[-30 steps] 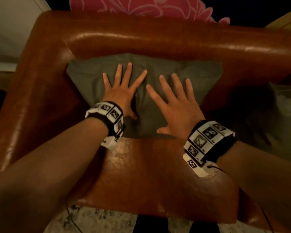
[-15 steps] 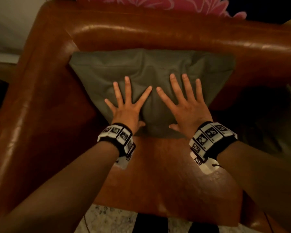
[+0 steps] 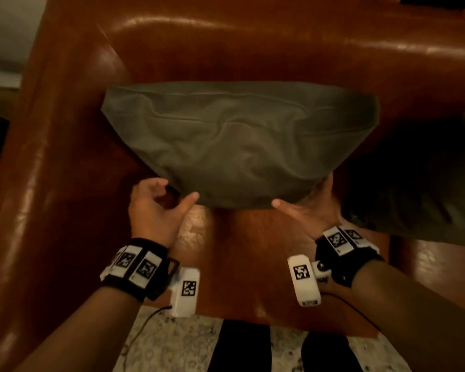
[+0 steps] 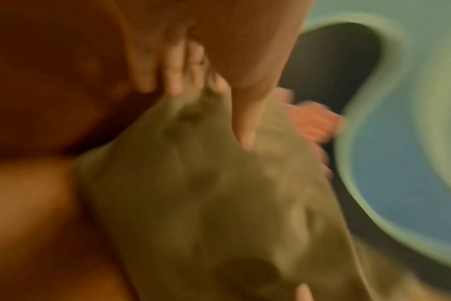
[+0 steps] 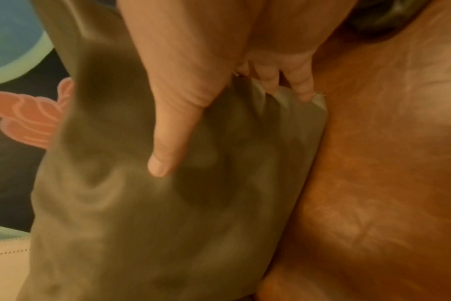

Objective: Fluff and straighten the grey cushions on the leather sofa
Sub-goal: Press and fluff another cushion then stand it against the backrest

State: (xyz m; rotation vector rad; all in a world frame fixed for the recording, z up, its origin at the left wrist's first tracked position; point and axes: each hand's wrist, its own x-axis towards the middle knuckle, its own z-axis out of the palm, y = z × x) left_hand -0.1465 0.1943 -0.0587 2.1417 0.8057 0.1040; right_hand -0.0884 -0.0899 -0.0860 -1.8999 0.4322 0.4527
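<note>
Our left hand pinches the grey cushion at its seven o'clock corner, thumb on front, fingers curled behind. The cushion leans on the sofa backrest, at twelve o'clock of the seat. Our right hand grips the five o'clock corner likewise, so we can probably lift and shake evenly.

The cushion is plain grey with an olive cast; the leather sofa is glossy reddish brown. The wristbands are black with white tags bearing black square codes. The floor is speckled pale stone.
</note>
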